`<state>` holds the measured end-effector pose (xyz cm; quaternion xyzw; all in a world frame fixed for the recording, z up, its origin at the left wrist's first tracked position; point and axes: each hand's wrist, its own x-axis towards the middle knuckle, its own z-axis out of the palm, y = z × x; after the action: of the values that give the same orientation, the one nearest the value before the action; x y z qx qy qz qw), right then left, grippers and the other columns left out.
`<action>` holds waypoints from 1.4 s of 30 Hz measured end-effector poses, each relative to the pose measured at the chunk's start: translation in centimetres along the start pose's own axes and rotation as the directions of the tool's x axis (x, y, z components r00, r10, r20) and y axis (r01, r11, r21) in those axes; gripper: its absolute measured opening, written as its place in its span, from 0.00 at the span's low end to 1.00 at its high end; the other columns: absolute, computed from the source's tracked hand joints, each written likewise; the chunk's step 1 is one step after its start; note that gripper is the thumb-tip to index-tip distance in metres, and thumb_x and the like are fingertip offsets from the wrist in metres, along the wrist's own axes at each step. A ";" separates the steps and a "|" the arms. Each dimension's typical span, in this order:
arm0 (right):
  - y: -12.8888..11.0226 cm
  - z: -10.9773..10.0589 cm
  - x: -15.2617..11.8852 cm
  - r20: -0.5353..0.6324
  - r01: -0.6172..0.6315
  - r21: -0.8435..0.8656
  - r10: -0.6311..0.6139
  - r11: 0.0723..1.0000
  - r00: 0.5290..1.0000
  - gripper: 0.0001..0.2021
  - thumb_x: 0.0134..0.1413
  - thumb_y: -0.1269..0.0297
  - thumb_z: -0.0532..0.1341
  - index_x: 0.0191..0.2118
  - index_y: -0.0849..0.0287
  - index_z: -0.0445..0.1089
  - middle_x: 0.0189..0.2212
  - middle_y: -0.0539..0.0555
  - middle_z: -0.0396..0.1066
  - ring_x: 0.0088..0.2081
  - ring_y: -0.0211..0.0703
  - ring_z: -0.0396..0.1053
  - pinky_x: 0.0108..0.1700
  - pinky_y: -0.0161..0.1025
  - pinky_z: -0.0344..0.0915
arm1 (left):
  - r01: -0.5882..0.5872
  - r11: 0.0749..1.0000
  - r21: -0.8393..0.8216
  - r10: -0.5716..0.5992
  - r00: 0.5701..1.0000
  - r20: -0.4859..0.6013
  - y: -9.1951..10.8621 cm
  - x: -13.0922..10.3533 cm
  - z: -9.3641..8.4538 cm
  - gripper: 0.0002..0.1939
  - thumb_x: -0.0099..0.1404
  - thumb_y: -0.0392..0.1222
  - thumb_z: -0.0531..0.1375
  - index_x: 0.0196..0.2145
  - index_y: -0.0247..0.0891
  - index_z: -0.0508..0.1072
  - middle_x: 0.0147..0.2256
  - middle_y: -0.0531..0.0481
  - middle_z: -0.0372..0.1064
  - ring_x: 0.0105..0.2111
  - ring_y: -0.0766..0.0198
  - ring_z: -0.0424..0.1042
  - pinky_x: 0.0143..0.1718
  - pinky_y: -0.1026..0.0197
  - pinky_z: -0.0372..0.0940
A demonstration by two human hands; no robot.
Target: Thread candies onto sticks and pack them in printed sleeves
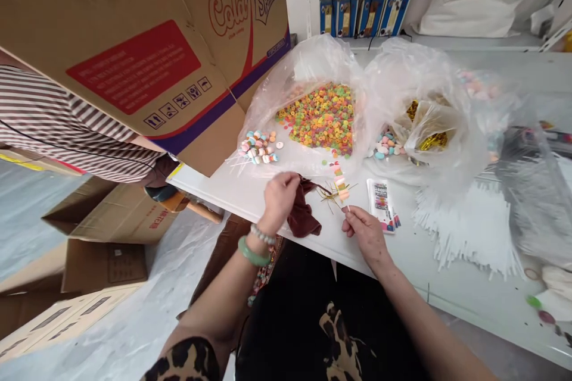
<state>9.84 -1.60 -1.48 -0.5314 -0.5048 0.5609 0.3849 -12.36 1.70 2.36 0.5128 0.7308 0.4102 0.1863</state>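
Observation:
My right hand (pixel 364 232) pinches the lower end of a white stick threaded with candies (pixel 341 183), which stand in a pink, white and olive stack above my fingertips. My left hand (pixel 279 197) has its thumb and fingers pressed together at the upper edge of a crumpled dark brown cloth (pixel 304 217). What lies between those fingertips is hidden. Gold twist ties (pixel 329 195) are scattered between the cloth and the candy stick. Just right of my right hand lies a printed card packet (pixel 381 205).
A clear bag of small ring candies (pixel 322 116) lies open behind my hands, with pastel candies (pixel 258 147) at its left. Another bag (pixel 429 125) holds gold ties. White sticks (pixel 469 226) are heaped at right. A big cardboard box (pixel 147 41) stands at left, beside a person in stripes (pixel 89 125).

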 end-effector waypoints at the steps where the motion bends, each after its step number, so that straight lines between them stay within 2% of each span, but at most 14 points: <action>1: 0.2 -0.1 0.2 0.005 -0.006 -0.032 0.006 0.999 1.000 0.17 0.54 0.52 0.57 0.40 0.59 0.73 0.20 0.48 0.67 0.23 0.39 0.61 0.30 0.38 0.61 | -0.025 0.988 0.153 0.027 1.000 -0.013 0.0 2.6 -0.2 0.10 0.62 0.40 0.57 0.34 0.41 0.79 0.37 0.45 0.76 0.38 0.55 0.71 0.41 0.56 0.61; 4: 0.8 0.1 0.4 0.025 -0.038 -0.086 0.040 0.996 0.999 0.17 0.54 0.55 0.56 0.45 0.57 0.72 0.20 0.46 0.67 0.22 0.39 0.62 0.31 0.38 0.61 | -0.051 0.861 0.506 0.034 0.999 0.042 -0.6 10.0 0.1 0.17 0.64 0.32 0.50 0.39 0.36 0.79 0.41 0.36 0.74 0.43 0.47 0.70 0.43 0.50 0.60; 7: 1.1 0.1 0.5 0.051 -0.077 -0.064 0.080 0.995 0.995 0.13 0.53 0.57 0.55 0.40 0.56 0.71 0.23 0.47 0.68 0.24 0.39 0.63 0.32 0.38 0.60 | -0.154 0.716 0.681 0.087 0.988 0.132 -1.9 15.2 1.2 0.20 0.62 0.29 0.48 0.44 0.33 0.77 0.49 0.29 0.68 0.51 0.41 0.64 0.47 0.43 0.57; 12: 0.7 -0.4 0.8 0.113 -0.151 0.015 0.149 0.988 0.982 0.08 0.50 0.60 0.55 0.31 0.56 0.67 0.22 0.46 0.63 0.21 0.36 0.56 0.26 0.35 0.54 | -0.215 0.636 0.741 0.055 0.971 0.235 -4.4 17.9 2.6 0.14 0.60 0.27 0.50 0.34 0.30 0.75 0.46 0.27 0.68 0.54 0.35 0.60 0.52 0.32 0.50; 14: 0.5 -0.5 1.1 0.098 -0.154 0.015 0.152 0.988 0.984 0.07 0.51 0.59 0.55 0.30 0.56 0.67 0.21 0.45 0.59 0.22 0.36 0.54 0.25 0.35 0.52 | -0.218 0.682 0.698 0.094 0.973 0.212 -4.3 17.4 2.5 0.10 0.59 0.27 0.52 0.32 0.32 0.73 0.43 0.30 0.69 0.54 0.38 0.60 0.53 0.35 0.51; 16: 0.2 -0.5 1.3 0.069 -0.122 -0.010 0.123 0.992 0.990 0.09 0.53 0.57 0.56 0.29 0.56 0.66 0.20 0.44 0.54 0.23 0.37 0.52 0.26 0.35 0.50 | -0.185 0.813 0.551 0.114 0.980 0.161 -3.5 16.1 2.1 0.06 0.58 0.29 0.55 0.32 0.35 0.71 0.39 0.36 0.69 0.50 0.43 0.65 0.50 0.42 0.58; 18: -0.2 -0.4 1.2 0.045 -0.069 -0.041 0.071 0.997 0.996 0.11 0.55 0.54 0.56 0.28 0.56 0.65 0.20 0.44 0.52 0.24 0.37 0.51 0.27 0.35 0.50 | -0.074 0.968 0.238 0.042 0.990 0.137 -2.2 13.9 1.5 0.03 0.59 0.32 0.57 0.33 0.36 0.69 0.33 0.43 0.69 0.41 0.52 0.71 0.41 0.51 0.65; 19: -0.5 -0.3 1.1 0.041 -0.044 -0.052 0.046 0.998 0.998 0.13 0.55 0.53 0.56 0.27 0.56 0.64 0.20 0.45 0.51 0.25 0.37 0.51 0.27 0.35 0.50 | 0.022 0.999 0.034 -0.027 0.986 0.164 -1.5 12.4 1.2 0.03 0.60 0.35 0.58 0.34 0.37 0.68 0.31 0.46 0.68 0.34 0.56 0.72 0.35 0.55 0.67; 21: -0.9 -0.1 0.6 0.043 0.004 -0.063 -0.001 0.998 0.999 0.13 0.56 0.53 0.56 0.27 0.56 0.64 0.21 0.45 0.52 0.25 0.37 0.51 0.28 0.35 0.50 | 0.258 0.907 -0.333 -0.143 0.932 0.332 -0.1 9.2 0.7 0.07 0.60 0.39 0.59 0.37 0.36 0.68 0.31 0.48 0.70 0.26 0.64 0.72 0.27 0.61 0.67; 24: -1.2 0.0 -0.4 0.037 0.086 -0.098 -0.082 0.992 0.996 0.13 0.57 0.53 0.56 0.28 0.56 0.64 0.21 0.45 0.53 0.26 0.37 0.52 0.29 0.35 0.51 | 0.448 0.654 -0.609 -0.135 0.862 0.489 1.2 4.5 0.3 0.15 0.56 0.41 0.65 0.40 0.34 0.72 0.33 0.47 0.73 0.25 0.69 0.72 0.26 0.66 0.68; 27: -1.1 0.1 -1.2 0.025 0.136 -0.132 -0.133 0.982 0.991 0.12 0.58 0.53 0.56 0.30 0.55 0.66 0.22 0.46 0.55 0.26 0.38 0.53 0.30 0.36 0.52 | 0.453 0.545 -0.705 -0.121 0.875 0.468 1.8 1.3 0.4 0.17 0.53 0.41 0.68 0.40 0.34 0.75 0.33 0.47 0.75 0.27 0.68 0.74 0.29 0.65 0.70; 31: -1.1 -0.2 -2.0 0.000 0.149 -0.134 -0.150 0.980 0.989 0.12 0.57 0.53 0.57 0.29 0.55 0.66 0.21 0.46 0.56 0.26 0.39 0.54 0.30 0.36 0.53 | 0.386 0.547 -0.743 -0.145 0.918 0.369 2.1 -0.8 0.9 0.17 0.51 0.43 0.69 0.39 0.34 0.76 0.33 0.47 0.76 0.30 0.65 0.75 0.33 0.63 0.69; 39: -1.7 -0.3 -2.8 0.008 0.142 -0.102 -0.141 0.985 0.990 0.12 0.55 0.54 0.58 0.27 0.56 0.66 0.20 0.46 0.54 0.25 0.38 0.53 0.28 0.36 0.51 | 0.420 0.538 -0.731 -0.152 0.901 0.406 1.7 -1.5 0.2 0.17 0.54 0.46 0.67 0.39 0.34 0.76 0.23 0.53 0.69 0.19 0.73 0.64 0.22 0.68 0.57; 42: -1.2 -0.1 -2.5 -0.009 0.095 -0.069 -0.096 0.993 0.995 0.12 0.55 0.55 0.59 0.27 0.56 0.66 0.20 0.46 0.54 0.24 0.38 0.52 0.27 0.36 0.51 | 0.440 0.558 -0.704 -0.182 0.892 0.413 1.7 -1.3 -0.1 0.18 0.51 0.44 0.69 0.38 0.34 0.74 0.24 0.53 0.69 0.20 0.72 0.66 0.23 0.68 0.60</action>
<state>10.12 -3.78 0.21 -0.5228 -0.5464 0.5210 0.3959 -10.92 0.71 3.58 0.2956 0.5215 0.5654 0.5666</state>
